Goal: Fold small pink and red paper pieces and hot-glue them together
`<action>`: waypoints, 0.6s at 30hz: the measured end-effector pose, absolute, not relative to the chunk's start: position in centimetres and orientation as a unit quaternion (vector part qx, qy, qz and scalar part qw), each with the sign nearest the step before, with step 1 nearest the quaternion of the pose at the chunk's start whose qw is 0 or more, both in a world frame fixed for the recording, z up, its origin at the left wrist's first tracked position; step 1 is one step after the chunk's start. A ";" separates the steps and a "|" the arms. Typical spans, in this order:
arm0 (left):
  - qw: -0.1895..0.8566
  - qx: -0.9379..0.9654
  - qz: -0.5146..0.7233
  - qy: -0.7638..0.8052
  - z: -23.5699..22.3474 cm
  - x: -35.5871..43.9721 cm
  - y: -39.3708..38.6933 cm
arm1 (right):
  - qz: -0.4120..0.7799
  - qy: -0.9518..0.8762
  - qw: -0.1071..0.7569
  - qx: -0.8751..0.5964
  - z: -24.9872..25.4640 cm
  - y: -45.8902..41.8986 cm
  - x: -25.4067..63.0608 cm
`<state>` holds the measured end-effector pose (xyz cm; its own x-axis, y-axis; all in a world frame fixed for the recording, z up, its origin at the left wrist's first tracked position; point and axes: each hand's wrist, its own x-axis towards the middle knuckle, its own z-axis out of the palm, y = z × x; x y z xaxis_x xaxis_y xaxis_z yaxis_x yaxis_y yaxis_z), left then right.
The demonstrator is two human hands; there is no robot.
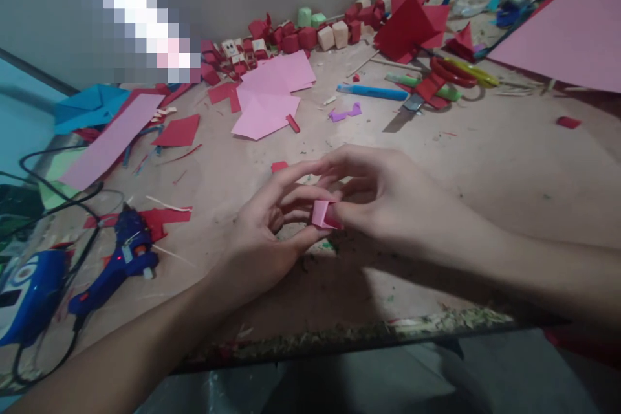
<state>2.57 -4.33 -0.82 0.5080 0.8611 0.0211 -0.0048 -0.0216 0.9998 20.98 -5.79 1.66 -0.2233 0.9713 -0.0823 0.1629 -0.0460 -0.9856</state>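
Note:
My left hand (269, 229) and my right hand (388, 197) meet over the middle of the table (509, 155). Both pinch a small folded piece of pink paper (321, 213) between their fingertips, held just above the tabletop. The left thumb presses it from below and the right fingers close on it from the right. A small red scrap (279, 166) lies just behind the hands.
A blue glue gun (119, 259) with black cables lies at the left. Pink paper sheets (269, 100), red scraps, a blue pen (371, 91) and red-handled scissors (444, 77) lie behind. Several small paper cubes (310, 35) line the wall. A large pink sheet (572, 35) sits far right.

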 end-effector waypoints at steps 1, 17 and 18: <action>0.597 0.629 0.359 0.344 -0.9 2.6 -4.4 | 0.548 -0.566 0.383 -0.483 1.6 -5.8 21.0; 0.560 0.614 0.371 0.415 -0.4 2.9 -4.1 | 0.477 -0.623 0.360 -0.506 0.9 -5.3 21.7; 0.566 0.611 0.366 0.415 -0.4 2.9 -4.0 | 0.480 -0.620 0.361 -0.505 0.9 -5.3 21.7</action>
<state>2.89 -4.01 -0.37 0.3878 0.9214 -0.0233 0.0924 -0.0137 0.9956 21.69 -5.31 0.91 -0.2303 0.9724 -0.0373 0.2791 0.0292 -0.9598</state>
